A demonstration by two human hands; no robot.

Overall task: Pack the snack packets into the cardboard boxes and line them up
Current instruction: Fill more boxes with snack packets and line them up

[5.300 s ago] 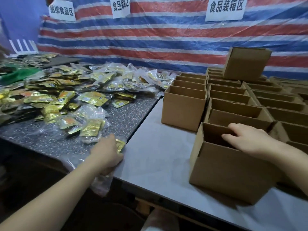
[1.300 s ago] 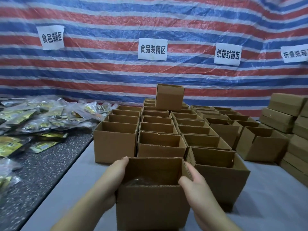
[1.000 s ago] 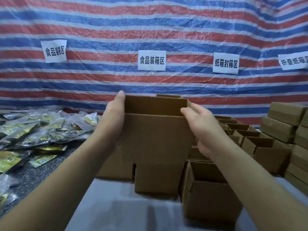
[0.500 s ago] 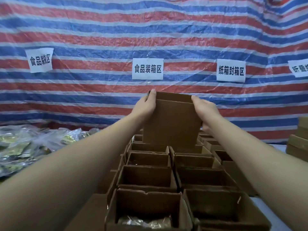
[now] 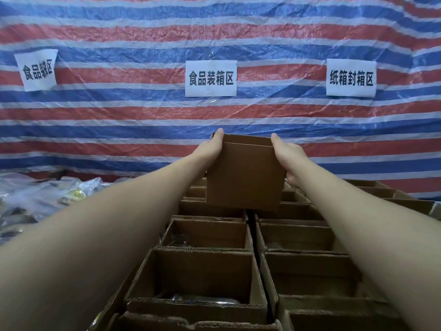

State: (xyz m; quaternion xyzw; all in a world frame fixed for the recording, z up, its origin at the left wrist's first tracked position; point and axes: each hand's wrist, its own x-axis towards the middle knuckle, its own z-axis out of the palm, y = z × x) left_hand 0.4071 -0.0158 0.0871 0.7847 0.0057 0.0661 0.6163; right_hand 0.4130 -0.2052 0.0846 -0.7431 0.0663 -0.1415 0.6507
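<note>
since half a second ago we've lowered the box (image 5: 244,174) slightly; our left hand (image 5: 212,149) and right hand (image 5: 285,151) clamp its sides, fingers curled round it, above the far rows (image 5: 207,237).

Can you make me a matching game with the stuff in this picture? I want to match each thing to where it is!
Things:
1. held box
2. snack packets
3. middle sign
4. open boxes

Places:
A. on the striped sheet
B. in rows below the arms
C. between the left hand and right hand
D. heaped at far left

Pairs: 1-C, 2-D, 3-A, 4-B
</note>
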